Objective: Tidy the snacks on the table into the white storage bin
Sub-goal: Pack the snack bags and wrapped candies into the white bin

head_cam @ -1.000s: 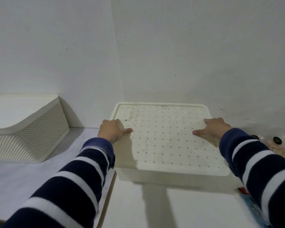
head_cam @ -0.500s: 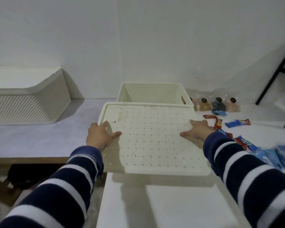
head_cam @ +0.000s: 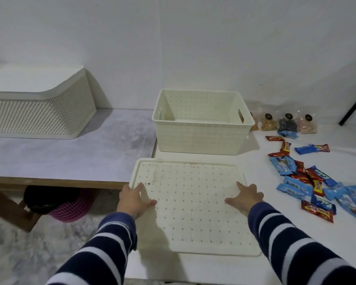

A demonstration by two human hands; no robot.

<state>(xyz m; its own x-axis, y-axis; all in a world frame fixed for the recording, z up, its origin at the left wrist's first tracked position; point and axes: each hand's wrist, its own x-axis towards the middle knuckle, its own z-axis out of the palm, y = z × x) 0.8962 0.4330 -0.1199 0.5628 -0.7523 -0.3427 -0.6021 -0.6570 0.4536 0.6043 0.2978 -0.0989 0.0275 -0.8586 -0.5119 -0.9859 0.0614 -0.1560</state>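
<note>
Soft, dim light and a bendy wide picture

The room looks a bit grey and not very bright. Light falls from above, so the left hand throws a dark shadow on the white lid. The edges curve, and the snack wrappers at the far right look smeared and blurry.

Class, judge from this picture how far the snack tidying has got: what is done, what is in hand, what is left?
Done: the white storage bin stands open and looks empty. In hand: the left hand and right hand hold its perforated lid by the side edges, near the table's front. Left: everything else. The wrapped bars and clear snack bags all lie outside the bin.
</note>
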